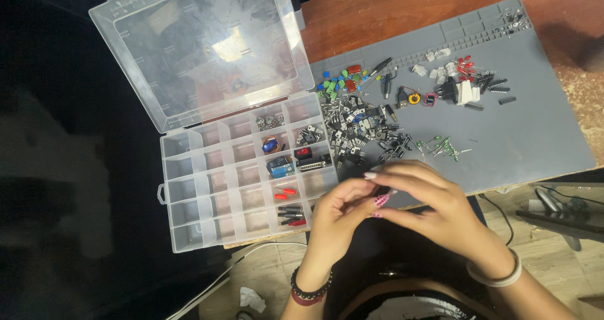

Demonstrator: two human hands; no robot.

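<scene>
Here, hands (377, 200) pinching tiny, unreadable part

My hands meet in front of me, fingertips pinched together. My left hand (336, 216) curls up from below, thumb and fingers bent inward, beaded bands on its wrist. My right hand (434, 203) reaches across from the right, fingers extended, a pale bangle at the wrist.
</scene>
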